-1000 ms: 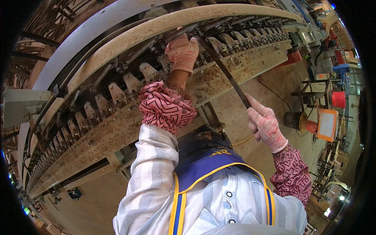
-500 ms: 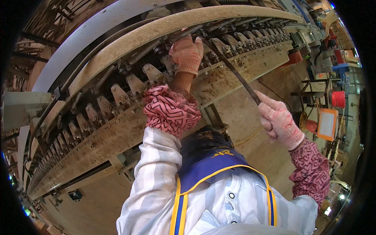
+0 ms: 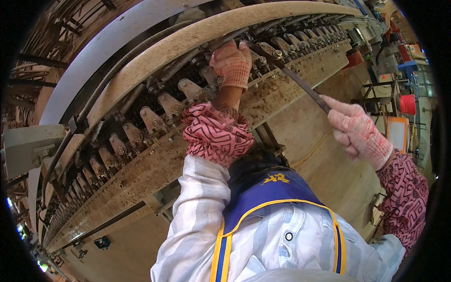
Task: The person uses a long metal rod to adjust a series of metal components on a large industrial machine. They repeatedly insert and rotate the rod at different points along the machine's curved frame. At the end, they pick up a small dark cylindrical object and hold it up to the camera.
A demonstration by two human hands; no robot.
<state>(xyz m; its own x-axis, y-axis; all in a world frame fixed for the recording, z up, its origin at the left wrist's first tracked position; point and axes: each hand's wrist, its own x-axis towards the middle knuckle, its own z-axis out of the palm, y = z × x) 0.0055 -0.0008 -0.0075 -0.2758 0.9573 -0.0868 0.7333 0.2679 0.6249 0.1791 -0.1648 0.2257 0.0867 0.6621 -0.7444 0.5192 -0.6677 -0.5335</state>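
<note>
My left hand (image 3: pixel 231 65) in a pink-white knit glove reaches into a dusty machine among a row of metal brackets (image 3: pixel 191 90), beneath a hose (image 3: pixel 237 33). Its fingers are curled against a part I cannot make out. My right hand (image 3: pixel 355 128), gloved alike, grips a long dark flat metal bar (image 3: pixel 303 82). The bar's far end runs up into the bracket row just right of my left hand, where its tip is hard to see.
A curved dusty beam (image 3: pixel 277 8) arches above the brackets, with a cable (image 3: pixel 100 82) along the left. A soiled rail (image 3: pixel 108 188) runs below. At right beyond the floor stand a red bucket (image 3: pixel 407 104), an orange-framed board (image 3: pixel 396 134) and dark metal stands (image 3: pixel 380 89).
My right hand has moved right and slightly downward with the bar. My left hand has shifted slightly right in view, along with some of the machine, and still reaches among the parts.
</note>
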